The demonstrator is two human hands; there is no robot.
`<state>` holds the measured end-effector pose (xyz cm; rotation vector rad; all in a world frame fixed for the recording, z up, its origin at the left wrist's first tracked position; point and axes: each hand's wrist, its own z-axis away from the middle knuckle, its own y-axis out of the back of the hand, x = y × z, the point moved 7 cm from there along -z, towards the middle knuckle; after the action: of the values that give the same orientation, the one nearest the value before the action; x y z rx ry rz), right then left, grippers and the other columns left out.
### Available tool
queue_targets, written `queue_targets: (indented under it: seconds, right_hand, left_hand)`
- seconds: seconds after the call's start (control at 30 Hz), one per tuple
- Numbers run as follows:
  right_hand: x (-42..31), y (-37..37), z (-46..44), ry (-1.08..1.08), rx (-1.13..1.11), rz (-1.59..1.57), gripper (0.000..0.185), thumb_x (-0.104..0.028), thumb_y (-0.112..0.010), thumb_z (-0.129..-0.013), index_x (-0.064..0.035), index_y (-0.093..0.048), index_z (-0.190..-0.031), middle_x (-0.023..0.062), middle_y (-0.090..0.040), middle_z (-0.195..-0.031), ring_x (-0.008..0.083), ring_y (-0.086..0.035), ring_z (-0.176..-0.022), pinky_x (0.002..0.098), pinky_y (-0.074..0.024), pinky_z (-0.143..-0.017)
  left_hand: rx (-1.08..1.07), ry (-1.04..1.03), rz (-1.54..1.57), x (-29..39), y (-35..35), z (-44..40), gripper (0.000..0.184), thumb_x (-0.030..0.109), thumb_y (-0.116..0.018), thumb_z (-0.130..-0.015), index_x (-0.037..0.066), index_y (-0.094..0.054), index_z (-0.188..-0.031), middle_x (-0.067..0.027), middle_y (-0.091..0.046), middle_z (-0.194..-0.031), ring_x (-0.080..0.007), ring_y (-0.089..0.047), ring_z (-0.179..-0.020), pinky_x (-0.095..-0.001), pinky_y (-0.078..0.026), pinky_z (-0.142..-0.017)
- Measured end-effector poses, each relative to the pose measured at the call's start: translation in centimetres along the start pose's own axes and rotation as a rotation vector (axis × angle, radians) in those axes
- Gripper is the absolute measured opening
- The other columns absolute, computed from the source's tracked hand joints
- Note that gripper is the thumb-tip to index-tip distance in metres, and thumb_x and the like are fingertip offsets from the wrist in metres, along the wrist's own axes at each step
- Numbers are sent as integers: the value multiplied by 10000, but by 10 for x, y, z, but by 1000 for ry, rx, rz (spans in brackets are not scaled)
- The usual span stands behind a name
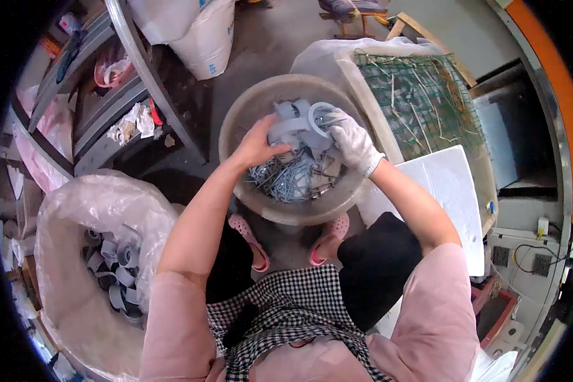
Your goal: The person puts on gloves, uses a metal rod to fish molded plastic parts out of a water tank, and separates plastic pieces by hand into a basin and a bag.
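Over the round basin (232, 137) both my hands hold grey plastic pieces. My left hand (259, 143), bare, is closed on the left side of a curved grey plastic piece (286, 129). My right hand (356, 141), in a white knit glove, grips the right side of a grey plastic ring (313, 132), its fingertips partly hidden by the rim. The ring and the curved piece touch; I cannot tell whether they are joined. Below them in the basin lies a heap of thin grey sticks (285, 179), some with darker ends.
A plastic-lined container (60, 267) with several grey rings (127, 254) stands at the left. Right of the basin are a tub covered with green netting (420, 95) and a white foam board (445, 191). Metal shelving (153, 70) and white sacks (204, 44) stand at the back left.
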<state>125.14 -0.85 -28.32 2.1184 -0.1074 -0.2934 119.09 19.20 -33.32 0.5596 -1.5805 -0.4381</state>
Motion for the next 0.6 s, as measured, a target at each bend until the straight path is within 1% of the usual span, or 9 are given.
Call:
queue_targets:
  seconds: [0.03, 0.07, 0.13, 0.2, 0.27, 0.37, 0.47, 0.5, 0.6]
  right_hand:
    - [-10, 11, -3, 47, 7, 4, 303, -79, -614, -721, -15, -519, -1002, 196, -557, -1117, 398, -516, -1129, 454, -424, -988]
    - [-17, 22, -5, 94, 14, 7, 506, -58, -755, -551, -12, -506, -989, 197, -552, -1125, 410, -508, -1145, 451, -418, -1004]
    - [-31, 49, -12, 87, 27, 50, 472, -58, -764, -598, -8, -505, -990, 196, -559, -1117, 395, -522, -1122, 448, -432, -976]
    - [-21, 87, -15, -299, 259, -207, 402, -62, -749, -686, -9, -514, -1008, 178, -570, -1096, 337, -554, -1064, 407, -449, -932]
    - [9, 90, -6, -734, 339, -466, 343, -200, -630, -870, 16, -535, -1119, 143, -585, -1099, 209, -561, -999, 317, -443, -903]
    - [20, 53, -12, -899, -95, -979, 459, -150, -662, -841, -17, -533, -1261, 99, -607, -1160, 160, -561, -1054, 307, -447, -919]
    - [2, 40, -19, -793, -274, -1058, 481, -184, -635, -856, -6, -521, -1288, 71, -611, -1165, 149, -563, -1027, 296, -444, -932]
    - [2, 40, -22, -796, -298, -945, 501, -107, -661, -778, -32, -552, -1261, 55, -646, -1074, 122, -592, -945, 289, -488, -856]
    - [8, 24, -18, -751, -379, -942, 529, -89, -635, -747, -28, -548, -1265, 60, -647, -1074, 130, -592, -927, 288, -489, -853]
  left_hand:
    - [39, 94, 96, 10, 1, 5, 519, 251, -751, -737, 37, -590, -1182, -204, -634, -1084, -369, -616, -981, -396, -474, -858]
    - [36, 81, 95, 16, 2, 5, 519, 251, -751, -737, 37, -590, -1182, -204, -634, -1084, -369, -616, -981, -396, -474, -858]
    - [120, 169, 58, 23, 11, 5, 315, 186, -715, -744, 17, -672, -1007, -202, -671, -874, -368, -648, -836, -412, -493, -760]
    - [280, 65, 54, 48, 25, 13, 213, 161, -685, -752, 28, -700, -918, -201, -657, -769, -383, -643, -768, -410, -494, -698]
    - [391, 84, 117, 57, 38, 21, 177, 175, -671, -770, 17, -681, -849, -223, -633, -756, -405, -617, -765, -423, -480, -664]
    - [485, -171, -42, 82, 44, 23, 190, 176, -664, -775, -2, -623, -724, -233, -585, -683, -420, -585, -695, -435, -461, -613]
    - [399, -135, -99, 94, 46, 21, 210, 166, -649, -790, 17, -577, -660, -226, -546, -633, -422, -556, -647, -452, -439, -582]
    - [405, -187, -170, 98, 46, 20, 188, 165, -647, -796, 44, -594, -662, -199, -563, -624, -408, -565, -626, -448, -441, -570]
    - [410, -250, -212, 105, 38, 22, 205, 169, -647, -801, 50, -583, -647, -184, -577, -627, -396, -576, -626, -452, -442, -567]
